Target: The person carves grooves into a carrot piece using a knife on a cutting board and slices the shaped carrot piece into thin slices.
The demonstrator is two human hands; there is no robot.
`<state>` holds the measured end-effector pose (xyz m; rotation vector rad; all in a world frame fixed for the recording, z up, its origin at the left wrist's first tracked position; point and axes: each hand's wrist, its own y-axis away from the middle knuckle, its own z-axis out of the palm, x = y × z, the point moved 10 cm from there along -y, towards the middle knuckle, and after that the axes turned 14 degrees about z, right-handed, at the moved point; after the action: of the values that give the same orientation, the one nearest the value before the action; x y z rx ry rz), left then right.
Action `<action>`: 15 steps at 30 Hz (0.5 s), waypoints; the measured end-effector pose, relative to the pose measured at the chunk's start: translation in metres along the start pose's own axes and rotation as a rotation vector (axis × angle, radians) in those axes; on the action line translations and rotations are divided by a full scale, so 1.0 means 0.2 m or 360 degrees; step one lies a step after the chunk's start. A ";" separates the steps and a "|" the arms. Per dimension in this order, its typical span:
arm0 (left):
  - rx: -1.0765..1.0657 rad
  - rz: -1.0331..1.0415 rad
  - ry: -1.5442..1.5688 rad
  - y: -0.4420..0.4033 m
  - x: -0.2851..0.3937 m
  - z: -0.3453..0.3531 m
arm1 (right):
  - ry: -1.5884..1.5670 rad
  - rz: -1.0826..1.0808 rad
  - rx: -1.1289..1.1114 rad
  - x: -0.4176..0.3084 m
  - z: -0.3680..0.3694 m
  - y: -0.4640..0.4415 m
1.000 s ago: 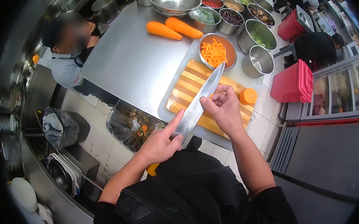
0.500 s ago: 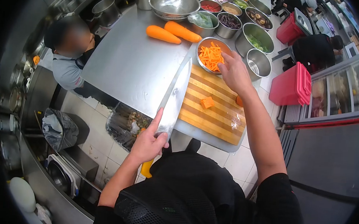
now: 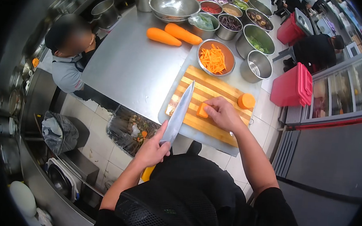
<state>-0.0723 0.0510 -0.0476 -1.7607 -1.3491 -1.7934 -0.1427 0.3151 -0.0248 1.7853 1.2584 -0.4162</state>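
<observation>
My left hand (image 3: pixel 152 149) grips a large kitchen knife (image 3: pixel 178 116) by its yellow handle, index finger along the blade. The blade points away from me, its tip over the left part of the striped wooden cutting board (image 3: pixel 214 130). With bent fingers, my right hand (image 3: pixel 225 115) holds a squared carrot block (image 3: pixel 202 110) down on the board. A round carrot piece (image 3: pixel 246 101) stands at the board's right side. Beyond the board, a steel bowl (image 3: pixel 230 70) holds carrot sticks (image 3: pixel 212 59).
Two whole peeled carrots (image 3: pixel 164 36) lie on the steel table (image 3: pixel 122 64). Several metal pots of ingredients and a steel colander (image 3: pixel 175 4) stand at the back. An empty pot (image 3: pixel 256 67) is at the right. A person (image 3: pixel 68 52) is at the left; a lined waste bin (image 3: pixel 126 128) sits below the table.
My right hand has come back from the bowl of carrot sticks to the carrot block on the board. The knife has swung slightly right, its tip now lower over the board.
</observation>
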 end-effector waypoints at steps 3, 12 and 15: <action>-0.0034 -0.0031 -0.0095 -0.01 0.04 -0.01 | 0.0049 -0.0210 0.0227 -0.03 -0.04 0.03; -0.0038 0.0219 -0.0221 -0.02 0.16 0.01 | 0.0024 -0.0285 0.0394 -0.08 0.01 0.13; -0.0096 0.0196 -0.0212 -0.02 0.19 0.03 | -0.0031 -0.0256 0.0416 -0.07 0.00 0.15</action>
<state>-0.0802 0.0728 -0.0160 -1.9808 -1.2160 -1.6948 -0.1224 0.3038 -0.0015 1.8955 1.3898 -0.7159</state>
